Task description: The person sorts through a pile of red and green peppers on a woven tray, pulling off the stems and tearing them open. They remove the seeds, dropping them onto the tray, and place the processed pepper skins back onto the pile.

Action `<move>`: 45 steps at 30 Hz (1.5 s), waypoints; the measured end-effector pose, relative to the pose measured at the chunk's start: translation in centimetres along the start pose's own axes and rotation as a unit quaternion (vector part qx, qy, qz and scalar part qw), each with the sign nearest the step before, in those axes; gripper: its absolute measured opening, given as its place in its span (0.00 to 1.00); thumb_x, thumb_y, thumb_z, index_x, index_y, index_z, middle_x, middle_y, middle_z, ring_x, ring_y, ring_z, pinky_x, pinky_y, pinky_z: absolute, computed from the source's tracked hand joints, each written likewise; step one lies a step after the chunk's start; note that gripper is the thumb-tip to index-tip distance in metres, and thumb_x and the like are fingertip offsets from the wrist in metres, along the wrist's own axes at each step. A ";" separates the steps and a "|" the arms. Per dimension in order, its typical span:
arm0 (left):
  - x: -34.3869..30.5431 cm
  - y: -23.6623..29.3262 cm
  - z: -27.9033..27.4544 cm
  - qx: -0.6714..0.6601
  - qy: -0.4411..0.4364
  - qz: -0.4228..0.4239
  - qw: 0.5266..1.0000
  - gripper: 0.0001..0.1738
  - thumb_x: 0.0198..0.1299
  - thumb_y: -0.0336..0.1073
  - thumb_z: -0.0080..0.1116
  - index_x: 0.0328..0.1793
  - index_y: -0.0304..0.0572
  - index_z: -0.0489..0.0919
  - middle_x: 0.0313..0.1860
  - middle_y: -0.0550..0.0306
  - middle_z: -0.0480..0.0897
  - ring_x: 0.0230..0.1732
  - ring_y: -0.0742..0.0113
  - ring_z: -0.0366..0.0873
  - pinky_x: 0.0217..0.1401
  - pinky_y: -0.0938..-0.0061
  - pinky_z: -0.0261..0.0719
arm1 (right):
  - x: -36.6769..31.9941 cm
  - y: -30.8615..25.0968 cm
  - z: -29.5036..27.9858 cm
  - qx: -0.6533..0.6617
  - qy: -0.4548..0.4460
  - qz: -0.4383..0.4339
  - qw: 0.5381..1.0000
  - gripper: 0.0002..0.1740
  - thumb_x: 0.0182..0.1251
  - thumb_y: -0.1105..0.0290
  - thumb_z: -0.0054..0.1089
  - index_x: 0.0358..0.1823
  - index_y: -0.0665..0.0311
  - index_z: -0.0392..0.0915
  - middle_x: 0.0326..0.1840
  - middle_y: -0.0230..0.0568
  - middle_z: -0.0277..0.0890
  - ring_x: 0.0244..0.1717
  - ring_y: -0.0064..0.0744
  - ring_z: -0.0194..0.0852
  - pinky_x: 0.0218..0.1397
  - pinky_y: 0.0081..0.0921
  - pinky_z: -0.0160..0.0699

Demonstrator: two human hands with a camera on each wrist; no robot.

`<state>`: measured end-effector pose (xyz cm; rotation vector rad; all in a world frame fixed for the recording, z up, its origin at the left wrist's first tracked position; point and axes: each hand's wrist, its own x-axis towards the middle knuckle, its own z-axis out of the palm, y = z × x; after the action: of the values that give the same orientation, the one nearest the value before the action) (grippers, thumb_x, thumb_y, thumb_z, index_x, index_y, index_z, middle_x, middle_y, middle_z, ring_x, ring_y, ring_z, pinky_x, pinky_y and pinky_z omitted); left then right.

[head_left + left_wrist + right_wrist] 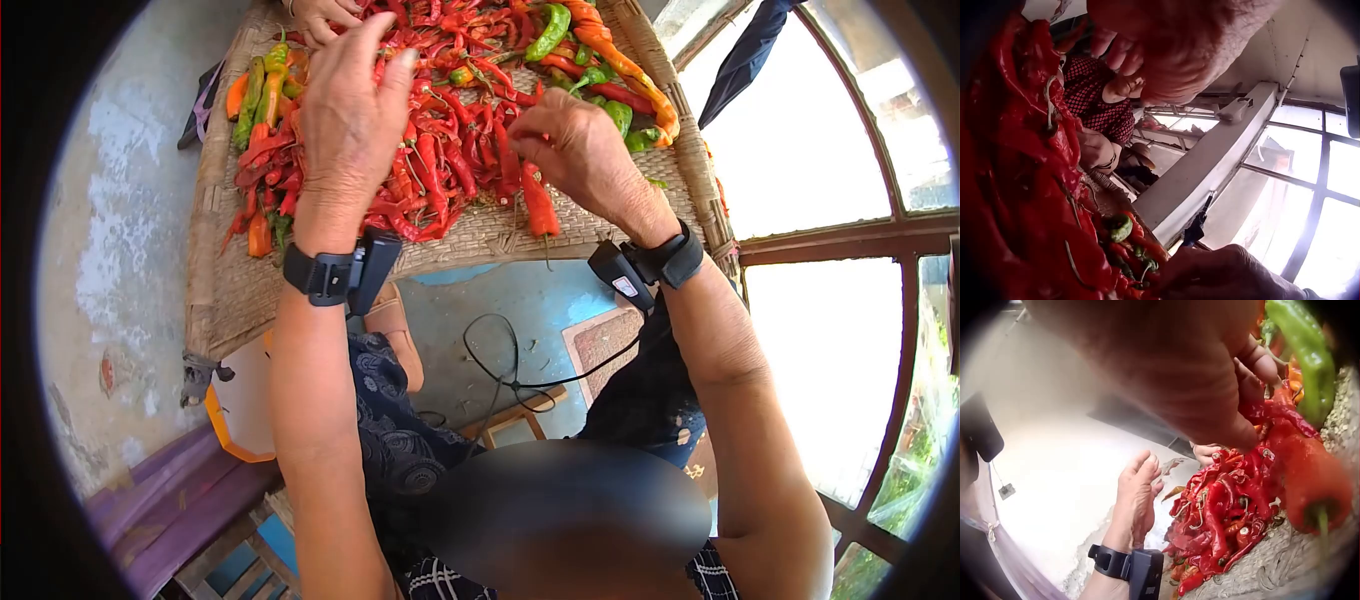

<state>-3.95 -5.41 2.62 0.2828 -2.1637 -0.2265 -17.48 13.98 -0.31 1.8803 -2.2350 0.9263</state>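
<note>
Red peppers (435, 165), many wrinkled, lie heaped on a woven tray (225, 300). My left hand (352, 110) is over the left part of the heap, its fingers extended and thumb apart, holding nothing. In the right wrist view the same left hand (1137, 494) stands beside the pile. My right hand (590, 155) is at the heap's right side with fingers curled. Between its thumb and fingers a thin red pepper (1288, 415) is pinched. Close below that hand, a larger red pepper (540, 207) lies with its stem toward me.
Green peppers (550, 32) and orange peppers (620, 60) lie at the tray's far right; more green and yellow ones (265, 90) are at its left. Another person's hand (322, 15) reaches in at the far edge. Windows (800, 130) stand right, a wall (120, 200) left. A black cable (515, 350) loops below.
</note>
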 end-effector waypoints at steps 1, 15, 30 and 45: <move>-0.4 1.6 0.5 -0.052 -0.023 -0.001 0.998 0.19 0.63 0.39 0.62 0.57 0.40 0.76 0.46 0.45 0.82 0.50 0.47 0.79 0.54 0.58 0.77 | 0.4 0.0 0.0 0.001 -0.001 -0.001 1.000 0.09 0.60 0.72 0.65 0.41 0.65 0.82 0.35 0.41 0.78 0.39 0.41 0.79 0.44 0.34 0.79; -1.1 2.0 0.7 -0.093 -0.094 -0.146 0.980 0.16 0.71 0.45 0.49 0.46 0.42 0.80 0.28 0.48 0.84 0.30 0.49 0.84 0.34 0.58 0.78 | 1.4 -0.2 0.5 0.143 0.104 0.097 0.979 0.23 0.65 0.66 0.66 0.57 0.70 0.74 0.37 0.45 0.83 0.34 0.43 0.84 0.35 0.32 0.83; -1.2 -0.5 -0.2 0.154 -0.037 0.010 0.987 0.19 0.63 0.38 0.60 0.58 0.40 0.79 0.59 0.46 0.78 0.60 0.46 0.72 0.64 0.59 0.71 | 0.4 0.3 2.8 -0.035 -0.031 0.096 0.994 0.24 0.54 0.74 0.61 0.55 0.59 0.75 0.35 0.43 0.81 0.41 0.48 0.79 0.45 0.44 0.76; -1.8 5.5 1.3 -0.226 -0.211 -0.171 0.936 0.09 0.64 0.35 0.60 0.43 0.37 0.78 0.24 0.48 0.81 0.25 0.58 0.81 0.30 0.65 0.75 | 1.3 0.0 0.0 0.489 0.137 0.118 0.853 0.13 0.66 0.76 0.63 0.51 0.70 0.76 0.35 0.36 0.79 0.35 0.20 0.80 0.39 0.20 0.82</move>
<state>-4.66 0.49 1.95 0.3661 -2.3854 -1.0509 -17.76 12.89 0.25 1.5027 -1.9613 2.5479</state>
